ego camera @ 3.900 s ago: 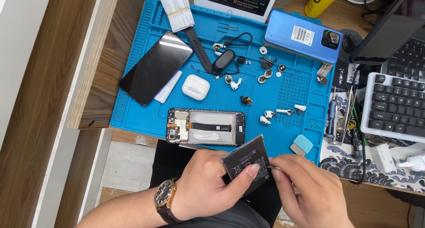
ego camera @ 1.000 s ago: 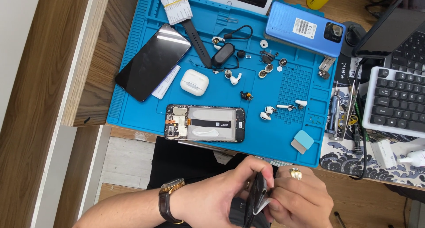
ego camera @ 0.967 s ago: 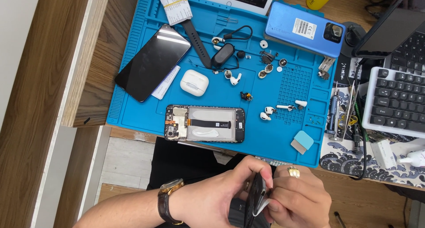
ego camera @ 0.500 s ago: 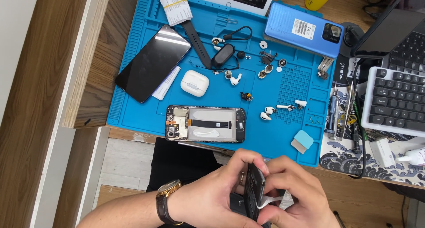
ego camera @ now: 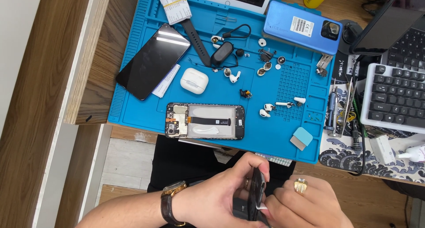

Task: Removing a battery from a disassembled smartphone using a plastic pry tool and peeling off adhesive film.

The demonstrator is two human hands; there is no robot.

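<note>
My left hand (ego camera: 217, 197), with a watch on the wrist, grips a flat black phone battery (ego camera: 256, 192) held on edge over my lap. My right hand (ego camera: 301, 206), with a gold ring, pinches a white strip at the battery's lower edge. Just beyond the hands, on the near part of a blue work mat (ego camera: 141, 108), lies an opened phone frame (ego camera: 205, 121) with its circuit board and empty battery bay showing.
On the mat lie a black phone screen (ego camera: 152, 61), a white earbud case (ego camera: 194, 80), loose earbud parts (ego camera: 265, 110), a black smartwatch (ego camera: 208, 51), a blue phone back cover (ego camera: 302, 26) and a blue scraper (ego camera: 302, 137). A keyboard (ego camera: 396, 95) and hand tools (ego camera: 341, 113) sit at right.
The battery was lying flat-side up in my hands; I have turned it on edge and lowered it, and my right fingers have moved onto the white strip at its bottom.
</note>
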